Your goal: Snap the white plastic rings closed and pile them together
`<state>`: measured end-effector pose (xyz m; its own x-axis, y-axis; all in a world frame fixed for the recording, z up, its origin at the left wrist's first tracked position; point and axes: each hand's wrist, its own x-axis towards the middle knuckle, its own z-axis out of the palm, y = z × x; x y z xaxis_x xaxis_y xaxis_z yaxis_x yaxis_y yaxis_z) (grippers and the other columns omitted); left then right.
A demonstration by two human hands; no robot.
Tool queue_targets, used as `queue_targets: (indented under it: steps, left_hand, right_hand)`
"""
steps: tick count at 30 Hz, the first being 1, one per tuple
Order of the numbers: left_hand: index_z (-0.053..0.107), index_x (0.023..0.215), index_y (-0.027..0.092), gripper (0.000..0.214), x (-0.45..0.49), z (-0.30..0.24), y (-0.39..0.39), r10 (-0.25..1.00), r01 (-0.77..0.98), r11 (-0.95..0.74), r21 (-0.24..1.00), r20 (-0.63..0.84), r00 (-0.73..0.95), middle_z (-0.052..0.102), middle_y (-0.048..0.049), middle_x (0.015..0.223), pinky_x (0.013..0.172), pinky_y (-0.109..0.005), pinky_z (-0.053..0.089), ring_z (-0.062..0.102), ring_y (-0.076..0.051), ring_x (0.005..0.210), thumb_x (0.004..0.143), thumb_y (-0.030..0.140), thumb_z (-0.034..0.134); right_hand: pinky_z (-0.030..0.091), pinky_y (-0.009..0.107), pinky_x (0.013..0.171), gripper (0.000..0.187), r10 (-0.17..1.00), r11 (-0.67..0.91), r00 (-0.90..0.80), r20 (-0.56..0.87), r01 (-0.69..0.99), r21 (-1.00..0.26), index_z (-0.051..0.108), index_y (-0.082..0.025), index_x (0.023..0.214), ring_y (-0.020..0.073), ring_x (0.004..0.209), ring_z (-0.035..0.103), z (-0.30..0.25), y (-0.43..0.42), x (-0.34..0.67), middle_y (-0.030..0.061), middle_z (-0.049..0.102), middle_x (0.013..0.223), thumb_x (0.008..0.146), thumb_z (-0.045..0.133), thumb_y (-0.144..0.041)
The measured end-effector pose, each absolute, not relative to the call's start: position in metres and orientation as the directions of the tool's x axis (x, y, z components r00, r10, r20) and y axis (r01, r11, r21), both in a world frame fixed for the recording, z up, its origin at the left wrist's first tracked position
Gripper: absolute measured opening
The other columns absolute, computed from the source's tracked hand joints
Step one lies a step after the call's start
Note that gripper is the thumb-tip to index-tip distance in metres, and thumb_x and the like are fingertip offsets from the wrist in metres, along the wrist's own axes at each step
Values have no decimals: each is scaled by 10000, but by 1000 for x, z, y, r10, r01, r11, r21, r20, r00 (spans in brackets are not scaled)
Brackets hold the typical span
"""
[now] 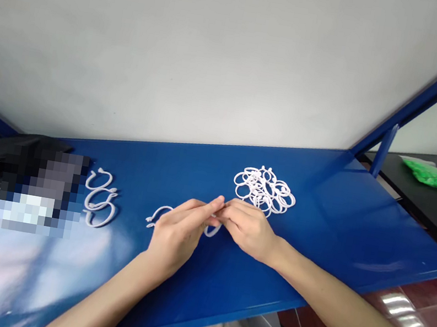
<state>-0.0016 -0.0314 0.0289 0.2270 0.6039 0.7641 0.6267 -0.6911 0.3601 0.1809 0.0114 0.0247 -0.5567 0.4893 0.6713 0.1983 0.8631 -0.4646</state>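
Observation:
My left hand and my right hand meet over the middle of the table, fingertips pressed together. Between them shows the lower curve of a white plastic curtain ring; its upper part is hidden by my fingers. Just left of my left hand, another curtain ring lies on the table with its ball-tipped ends apart, partly covered by the hand. Beyond my right hand is a loose pile of white curtain rings. Farther left, several opened rings lie in a short overlapping column.
The blue table stands against a pale wall. A black plastic bag lies at its left end, beside a blurred-out object. At right, a blue metal frame rises before a dark table with a green bag.

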Motion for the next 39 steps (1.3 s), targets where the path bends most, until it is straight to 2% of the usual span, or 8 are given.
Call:
queue_targets:
  steps: [5,11,15,20,25,30,35,39]
  left_hand:
    - [545,1389,188,391,-13,33,-20,726,714,-577,397,649,227,766,-65,1147,831,-252,584,725,-147,922,1005,258,561]
    - [675,1179,167,365,-61,47,-3,937,919,-243,311,321,139,745,-99,1129,965,-425,539,654,-276,1088,938,202,403]
    - [642,1279,151,484,-80,52,-1,995,978,-103,179,34,98,642,-148,1271,1013,-493,498,576,-346,1199,854,268,441]
    - [599,1337,182,566,-84,56,-5,977,985,-78,156,-186,107,574,-137,1365,1068,-507,446,538,-350,1265,821,371,466]
    - [581,1342,209,571,-91,55,-5,966,986,-92,138,-228,122,572,-118,1390,1028,-477,460,578,-339,1233,799,357,484]
    - [621,1188,206,393,-94,49,-3,975,978,-115,172,-167,144,682,-106,1179,850,-387,507,661,-287,1051,851,302,444]
    - [629,963,215,249,-74,48,-5,987,976,-140,165,-56,150,705,-78,989,679,-319,451,663,-219,797,922,261,388]
    - [618,1003,228,215,-51,46,-9,983,957,-177,231,-4,183,709,-47,926,623,-293,422,651,-199,726,957,267,411]
  right_hand:
    - [586,339,839,211,555,825,-456,696,411,-388,719,-199,1039,189,918,699,31,41,196,70,743,989,1030,509,-182]
    - [552,373,816,211,822,386,-94,561,817,-428,767,-178,968,215,841,675,36,89,261,94,698,971,943,558,-166]
    - [537,349,802,159,930,238,-54,363,843,-483,761,-192,958,204,802,690,33,101,283,51,729,875,886,630,-135]
    - [510,321,781,114,952,174,-37,303,882,-438,774,-196,864,199,800,699,32,100,280,43,765,849,873,670,-149]
    - [494,330,796,176,941,188,-60,332,911,-367,793,-192,920,218,850,695,34,99,279,66,774,919,923,616,-191]
    - [497,362,785,223,880,233,-49,473,911,-340,772,-185,932,232,819,665,39,92,274,80,739,902,968,555,-227]
    - [516,387,800,194,740,475,-175,649,820,-321,743,-199,954,241,863,637,38,75,247,76,716,895,990,566,-270]
    - [532,384,815,162,664,691,-361,654,631,-353,725,-216,969,226,903,644,37,50,217,65,725,926,1005,574,-262]
